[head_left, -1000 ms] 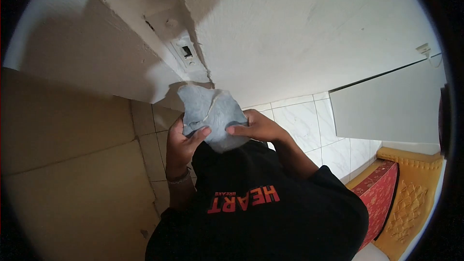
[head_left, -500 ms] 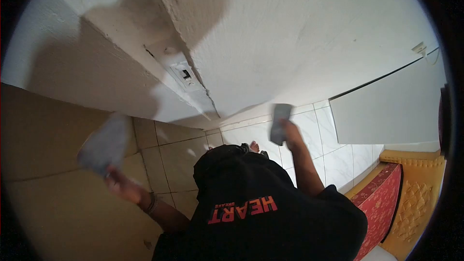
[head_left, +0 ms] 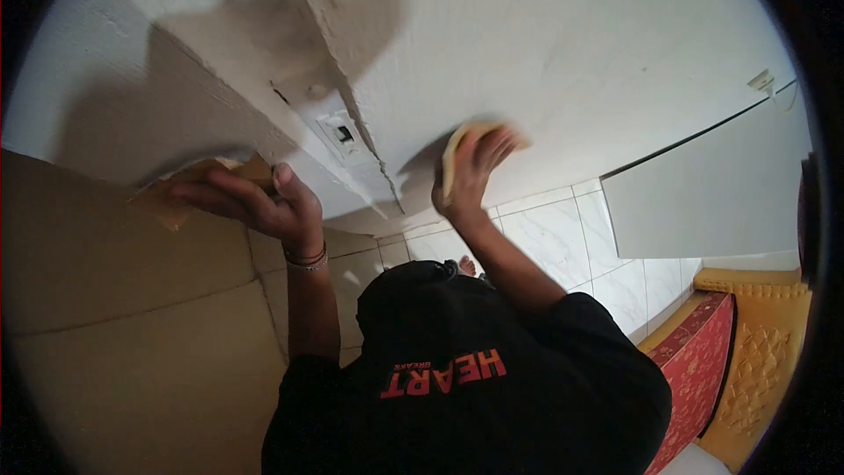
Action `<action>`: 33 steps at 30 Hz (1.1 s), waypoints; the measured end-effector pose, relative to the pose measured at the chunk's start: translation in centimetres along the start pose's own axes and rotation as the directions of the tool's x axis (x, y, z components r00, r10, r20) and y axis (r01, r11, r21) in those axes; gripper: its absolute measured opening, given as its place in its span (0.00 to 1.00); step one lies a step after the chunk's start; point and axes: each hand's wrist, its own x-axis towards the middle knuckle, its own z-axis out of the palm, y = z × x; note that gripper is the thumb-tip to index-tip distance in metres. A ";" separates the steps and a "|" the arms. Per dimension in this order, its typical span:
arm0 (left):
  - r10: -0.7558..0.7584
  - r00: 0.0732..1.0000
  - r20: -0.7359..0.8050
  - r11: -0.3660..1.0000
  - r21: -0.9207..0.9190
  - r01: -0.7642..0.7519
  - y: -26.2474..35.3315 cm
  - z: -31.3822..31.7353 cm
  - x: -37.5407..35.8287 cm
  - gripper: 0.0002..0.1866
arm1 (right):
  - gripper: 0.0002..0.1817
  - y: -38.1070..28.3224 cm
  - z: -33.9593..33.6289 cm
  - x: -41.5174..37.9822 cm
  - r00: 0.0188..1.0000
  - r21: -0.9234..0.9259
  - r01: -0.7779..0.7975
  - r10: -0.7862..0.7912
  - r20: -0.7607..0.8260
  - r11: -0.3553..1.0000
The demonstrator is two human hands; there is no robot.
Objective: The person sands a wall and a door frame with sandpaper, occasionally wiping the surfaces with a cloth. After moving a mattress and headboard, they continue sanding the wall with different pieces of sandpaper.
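In the head view, my left hand (head_left: 264, 200) lies along a tan-backed sheet of sandpaper (head_left: 167, 208), fingers stretched over it and thumb pointing up. That sheet rests at the lower part of the left wall face. Further right, my right hand (head_left: 475, 167) is bent over a second, yellowish-backed piece of sandpaper (head_left: 451, 154) against the white wall (head_left: 527, 62); the fingers are smeared by motion. The rough sides are turned away from me. Between the hands, a socket plate (head_left: 341, 135) sits in the wall's cracked corner strip.
A pale grey panel (head_left: 703, 185) leans along the wall at right, with a white plug (head_left: 761, 81) above it. A yellow padded chair (head_left: 752, 369) with a red patterned cushion (head_left: 694, 361) stands at lower right. Tiled floor (head_left: 545, 224) lies below.
Both hands have risen to the wall, the left one also rightward and the right one leftward. The sandpaper pieces have turned from their grey sides to their tan backs.
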 end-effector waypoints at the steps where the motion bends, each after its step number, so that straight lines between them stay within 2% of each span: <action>1: 0.011 1.000 -0.018 0.999 0.051 -0.010 -0.2 0.4 0.2 0.36 | 0.31 1.7 1.4 -4.0 0.999 0.033 -0.016 0.014 0.039 0.999; 2: 0.009 1.000 -0.026 0.999 0.052 -0.007 -0.4 0.5 0.3 0.36 | 0.34 3.5 1.7 -6.4 0.996 0.066 -0.031 0.025 0.083 0.997; 4: 0.006 0.999 -0.044 0.998 0.065 -0.003 -0.9 0.2 0.4 0.40 | 0.24 5.9 -0.5 -3.0 0.991 -0.136 -0.103 0.090 -0.097 0.985; 5: 0.000 0.999 -0.038 0.998 0.063 0.003 -1.1 -0.2 1.2 0.40 | 0.24 9.9 -0.2 -1.7 0.924 0.145 -0.280 0.307 -0.228 0.949; 6: 0.031 0.997 -0.071 0.995 0.096 -0.024 -1.2 -0.9 2.9 0.42 | 0.24 13.0 0.2 -0.8 0.796 0.428 -0.388 0.531 -0.290 0.816; 8: 0.062 0.993 -0.098 0.992 0.120 -0.050 -0.2 -1.4 6.0 0.44 | 0.25 5.6 -6.0 10.9 0.655 0.712 -0.394 0.721 -0.226 0.582; 9: -0.061 0.983 -0.175 0.994 -0.097 0.044 0.8 -1.3 7.3 0.46 | 0.25 4.9 -5.5 10.4 0.707 0.427 -0.548 0.671 -0.224 0.719; 10: -0.194 0.955 -0.225 0.942 -0.313 0.118 1.4 -1.1 8.1 0.47 | 0.26 3.7 -4.9 10.5 0.754 0.092 -0.622 0.626 -0.197 0.778; 11: -0.192 0.955 -0.225 0.942 -0.317 0.114 1.3 -0.8 8.1 0.47 | 0.30 1.9 -3.5 11.6 0.829 0.069 -0.185 0.194 -0.525 0.980; 12: -0.235 0.935 -0.265 0.931 -0.339 0.138 1.2 -0.5 7.8 0.45 | 0.34 1.7 -3.5 10.0 0.944 -0.251 0.005 -0.088 -0.318 0.968; 13: -0.280 0.912 -0.300 0.918 -0.362 0.163 1.3 -0.4 7.7 0.42 | 0.33 1.6 -2.1 7.1 0.967 -0.351 0.093 -0.169 -0.192 0.932; 14: -0.282 0.913 -0.294 0.916 -0.366 0.165 1.4 -0.4 7.7 0.42 | 0.22 0.7 -0.3 3.3 0.982 0.007 0.068 -0.065 -0.178 0.998; 15: -0.420 0.864 -0.277 0.868 -0.399 0.294 1.5 -0.7 7.9 0.39 | 0.23 2.0 0.4 0.7 0.985 -0.018 0.116 -0.117 -0.126 0.993; 16: -0.549 0.794 -0.262 0.804 -0.426 0.415 1.6 -1.0 7.9 0.37 | 0.23 2.8 -0.7 0.2 0.995 0.002 0.076 -0.076 -0.059 0.997; 17: -0.549 0.789 -0.274 0.806 -0.422 0.415 1.5 -1.1 8.0 0.37 | 0.24 4.0 -1.3 0.9 0.987 -0.021 0.000 -0.003 -0.158 1.000; 18: -0.628 0.740 -0.241 0.740 -0.478 0.473 1.4 -1.4 8.0 0.35 | 0.25 4.3 -2.2 3.1 0.964 -0.035 -0.084 0.073 -0.255 0.996; 19: -0.700 0.686 -0.196 0.665 -0.528 0.528 1.3 -1.8 7.8 0.33 | 0.25 4.3 -3.2 5.4 0.797 0.459 -0.415 0.557 -0.232 0.786; 20: -0.699 0.687 -0.200 0.669 -0.524 0.527 1.6 -1.8 7.4 0.33 | 0.25 4.2 -4.0 7.5 0.489 0.802 -0.532 0.872 0.029 0.272; 21: -0.653 0.743 -0.143 0.711 -0.455 0.537 1.9 -1.4 6.6 0.33 | 0.25 3.4 -4.2 8.5 0.490 0.803 -0.531 0.871 0.032 0.270; 22: -0.606 0.791 -0.081 0.751 -0.385 0.537 2.4 -1.0 5.5 0.33 | 0.25 2.4 -4.1 9.4 0.575 0.704 -0.546 0.815 -0.080 0.454; 23: -0.605 0.791 -0.086 0.753 -0.384 0.534 2.8 -0.4 3.9 0.33 | 0.25 1.9 -3.8 9.9 0.660 0.576 -0.533 0.730 -0.175 0.620; 24: -0.408 0.912 -0.044 0.886 -0.260 0.384 3.3 0.5 1.6 0.33 | 0.22 3.9 -0.3 6.6 0.832 0.220 -0.304 0.371 -0.413 0.927; 25: -0.199 0.979 0.032 0.969 -0.141 0.202 3.7 1.3 -0.9 0.33 | 0.22 1.3 -0.8 7.1 0.908 0.051 -0.133 0.143 -0.393 0.990; 26: 0.007 0.991 0.136 0.999 -0.036 -0.002 3.8 1.7 -3.1 0.33 | 0.23 -1.5 -1.9 7.2 0.939 -0.109 0.056 -0.090 -0.331 0.992; 27: 0.007 0.991 0.134 1.000 -0.031 -0.003 3.2 1.6 -5.2 0.33 | 0.27 -1.3 -1.7 4.4 0.975 -0.081 0.096 -0.110 -0.193 0.992; 28: -0.034 0.974 0.223 0.999 -0.023 0.040 2.2 1.1 -7.2 0.33 | 0.32 0.2 -0.3 0.8 0.990 -0.051 0.130 -0.133 -0.055 0.990; 29: -0.074 0.948 0.308 0.996 -0.014 0.083 1.1 0.8 -8.1 0.33 | 0.36 3.5 0.9 -1.4 0.983 -0.276 0.167 -0.181 -0.027 0.947; 30: -0.077 0.950 0.304 0.996 -0.012 0.085 0.1 0.7 -7.3 0.33 | 0.30 4.1 -0.4 -2.0 0.995 -0.143 -0.089 0.094 0.030 0.986; 31: -0.110 0.950 0.291 0.991 0.112 0.080 -0.8 -0.1 -6.1 0.31 | 0.25 4.2 -1.4 1.2 0.942 0.043 -0.220 0.224 -0.252 0.975; 32: -0.139 0.948 0.285 0.970 0.234 0.072 -1.1 -1.1 -4.9 0.30 | 0.26 5.1 -2.6 1.8 0.678 0.551 -0.641 0.731 0.079 0.534; 33: -0.143 0.946 0.291 0.968 0.238 0.073 -0.4 -1.5 -3.2 0.30 | 0.28 2.3 -5.5 7.6 0.460 0.712 -0.651 0.883 0.095 0.262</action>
